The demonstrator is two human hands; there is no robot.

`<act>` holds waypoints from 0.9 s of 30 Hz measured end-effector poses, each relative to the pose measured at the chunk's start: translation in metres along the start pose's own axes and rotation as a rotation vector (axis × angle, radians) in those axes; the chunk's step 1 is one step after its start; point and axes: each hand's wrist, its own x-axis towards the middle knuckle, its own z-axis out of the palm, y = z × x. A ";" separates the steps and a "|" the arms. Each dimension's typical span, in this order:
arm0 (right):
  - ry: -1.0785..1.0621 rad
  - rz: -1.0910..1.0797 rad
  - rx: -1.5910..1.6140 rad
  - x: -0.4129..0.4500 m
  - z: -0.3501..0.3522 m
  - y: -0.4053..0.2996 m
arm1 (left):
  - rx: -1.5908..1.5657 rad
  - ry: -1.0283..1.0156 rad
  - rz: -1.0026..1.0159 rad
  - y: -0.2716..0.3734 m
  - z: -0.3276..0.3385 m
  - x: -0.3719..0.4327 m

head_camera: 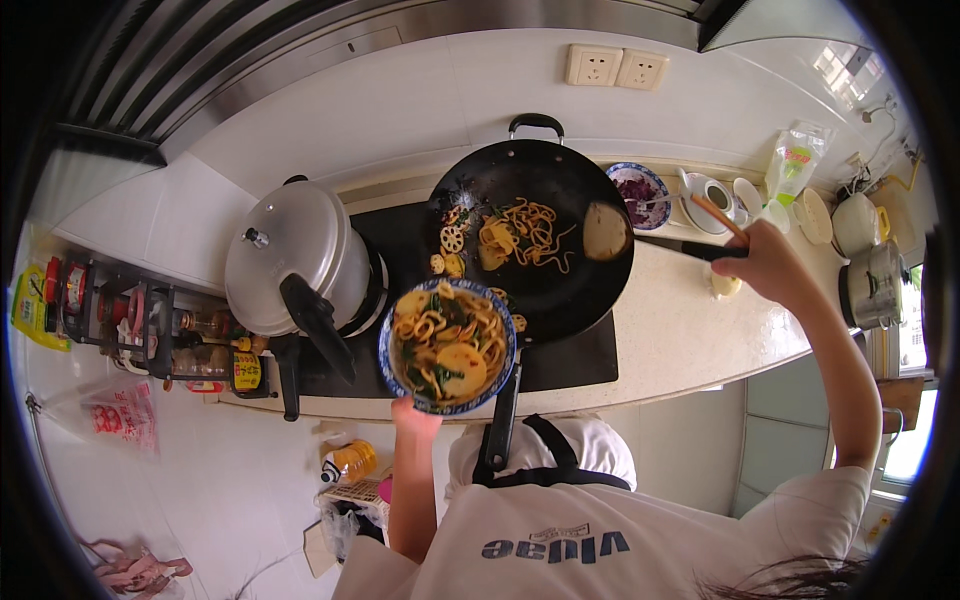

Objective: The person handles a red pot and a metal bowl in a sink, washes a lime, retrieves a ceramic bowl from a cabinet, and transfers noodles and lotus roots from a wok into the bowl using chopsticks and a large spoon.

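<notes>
My left hand (pixel 416 417) holds a blue-and-white patterned bowl (pixel 385 352) from below, mostly hidden by it. Noodles, potato slices and green leaves fill the bowl, which hangs over the near left rim of a black wok (pixel 555 300). In the wok lie noodles (pixel 536 225), potato slices and lotus root slices (pixel 451 238). At the right, my right hand (pixel 765 262) is closed around the black handle of a spatula (pixel 607 231) and also holds wooden chopsticks (pixel 720 216). The spatula's blade rests at the wok's right inner side.
A pressure cooker (pixel 289 255) stands left of the wok on the black cooktop (pixel 577 367). Behind my right hand are a bowl of purple food (pixel 637 195), a white teapot (pixel 709 201) and several small dishes. A condiment rack (pixel 161 330) is at the left.
</notes>
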 end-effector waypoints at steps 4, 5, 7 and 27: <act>-0.132 0.142 0.194 0.022 0.044 0.041 | 0.050 0.230 0.025 0.000 -0.005 -0.038; -0.216 0.238 0.288 0.024 0.058 0.046 | 0.036 0.320 0.003 -0.001 -0.001 -0.043; -0.265 0.231 0.430 0.027 0.100 0.042 | -0.005 0.280 0.002 0.002 0.001 -0.053; -0.215 0.064 0.897 0.013 0.120 0.027 | 0.029 0.182 -0.039 0.005 0.017 -0.030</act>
